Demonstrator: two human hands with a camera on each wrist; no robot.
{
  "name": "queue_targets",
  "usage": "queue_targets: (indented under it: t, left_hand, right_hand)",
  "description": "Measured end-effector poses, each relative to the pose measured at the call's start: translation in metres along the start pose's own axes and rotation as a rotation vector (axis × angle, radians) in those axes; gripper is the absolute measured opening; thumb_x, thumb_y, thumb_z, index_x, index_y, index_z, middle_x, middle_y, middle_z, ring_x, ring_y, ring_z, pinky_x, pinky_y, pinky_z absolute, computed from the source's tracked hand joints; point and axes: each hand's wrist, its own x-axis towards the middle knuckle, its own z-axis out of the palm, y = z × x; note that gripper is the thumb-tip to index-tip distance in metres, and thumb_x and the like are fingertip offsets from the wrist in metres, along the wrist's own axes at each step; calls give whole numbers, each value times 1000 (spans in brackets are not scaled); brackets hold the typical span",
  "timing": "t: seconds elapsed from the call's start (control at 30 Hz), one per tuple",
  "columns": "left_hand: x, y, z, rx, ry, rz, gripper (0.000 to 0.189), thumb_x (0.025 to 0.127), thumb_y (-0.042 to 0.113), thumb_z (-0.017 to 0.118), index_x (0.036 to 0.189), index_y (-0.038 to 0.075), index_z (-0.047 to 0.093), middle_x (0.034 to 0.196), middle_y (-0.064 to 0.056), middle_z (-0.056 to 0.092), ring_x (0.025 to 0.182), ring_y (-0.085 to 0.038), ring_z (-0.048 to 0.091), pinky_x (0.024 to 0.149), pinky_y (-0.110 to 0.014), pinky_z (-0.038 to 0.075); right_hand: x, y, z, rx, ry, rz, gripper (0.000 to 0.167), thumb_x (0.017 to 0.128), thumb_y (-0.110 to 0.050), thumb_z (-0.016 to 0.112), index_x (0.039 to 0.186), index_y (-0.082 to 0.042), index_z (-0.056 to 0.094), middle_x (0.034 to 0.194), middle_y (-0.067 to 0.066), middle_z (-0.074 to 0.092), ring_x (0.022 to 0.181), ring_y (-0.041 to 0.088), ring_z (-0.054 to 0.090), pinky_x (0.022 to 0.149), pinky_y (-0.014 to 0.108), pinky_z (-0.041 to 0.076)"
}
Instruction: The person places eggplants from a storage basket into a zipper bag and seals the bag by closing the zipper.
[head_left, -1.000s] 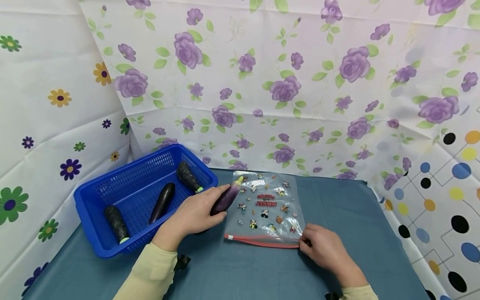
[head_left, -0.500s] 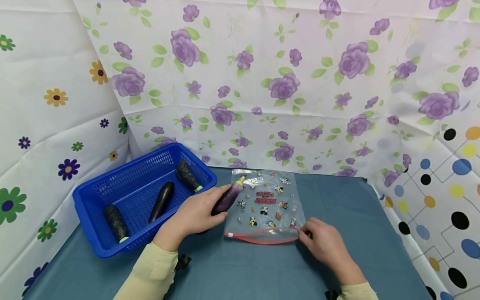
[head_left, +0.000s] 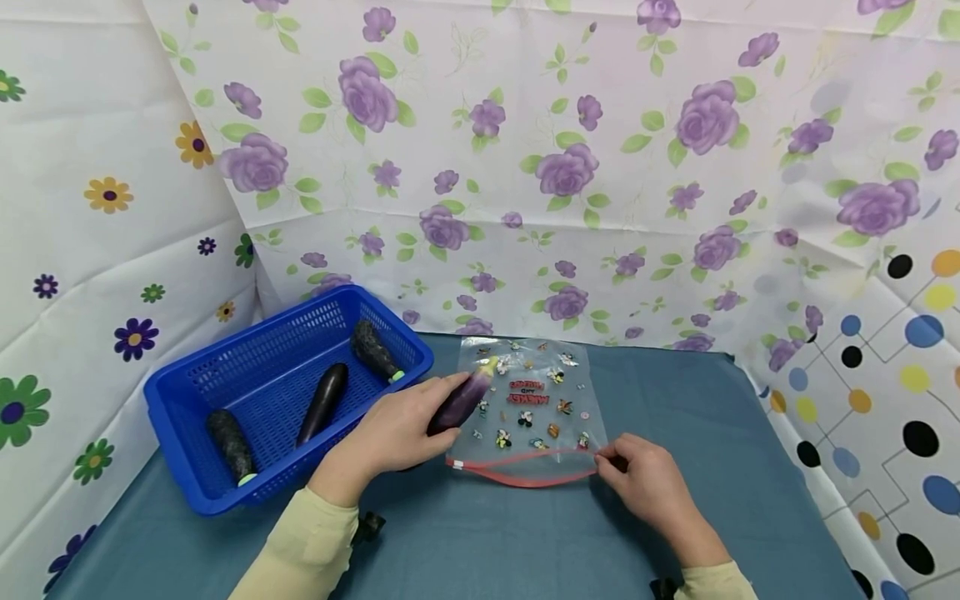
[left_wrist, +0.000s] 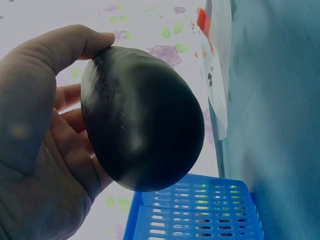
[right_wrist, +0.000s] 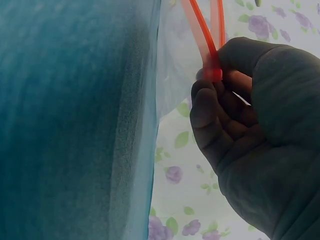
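One eggplant (head_left: 461,404): purple, tilted, pale stem end toward far right; overlaps left part of clear bag (head_left: 528,433) in head view, contact cannot be told.
Left hand (head_left: 397,421): curled round eggplant; in left wrist view, thumb over top, fingers behind, blunt dark end toward camera.
Right hand (head_left: 648,475): pinches right end of red zip strip (head_left: 525,482) at near right corner of bag.
Bag: lies on blue-green cloth (head_left: 465,542), mouth toward near side; printed with small cartoon figures and red lettering, upside down.
Zip: parted along middle, edges meeting at right-hand pinch; white slider (head_left: 457,464) at left end.
Blue basket (head_left: 270,350): left of bag, perforated; contains smooth dark vegetable (head_left: 322,404) between two rough dark vegetables, left one (head_left: 231,446) nearer, right one (head_left: 377,352) farther.
Far sheet (head_left: 450,150): white, purple roses.
Left sheet (head_left: 67,250): white, coloured daisies.
Right sheet (head_left: 885,367): white, coloured dots joined by lines.
Sleeves (head_left: 307,542): pale yellow.
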Motion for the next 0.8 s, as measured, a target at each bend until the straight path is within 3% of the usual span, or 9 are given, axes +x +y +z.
queue_targets:
  t: [0.2,0.6,0.8]
  left_hand:
    - [0,6,0,-4,-21,21,78,101,31,83,168,15,49,146,-8,69,109,-21,72,88,-47,62]
    - [1,22,13,22,-49,127,75,100,33,81,166,14,51,132,-5,72,96,-15,67,76,-37,59]
    - [2,28,19,26,-57,166,74,100,34,80,165,14,52,133,-4,71,98,-16,68,78,-37,60]
  right_hand:
    - [1,1,1,6,11,-1,17,94,-6,88,89,-20,80,82,-12,64,69,2,56,61,28,51]
    - [0,-3,0,29,-25,38,16,95,-8,87,89,-21,81,83,-11,67,70,4,59,63,29,53]
    - [1,-2,0,30,-30,41,17,95,-8,87,88,-22,80,83,-12,66,70,3,58,63,29,53]
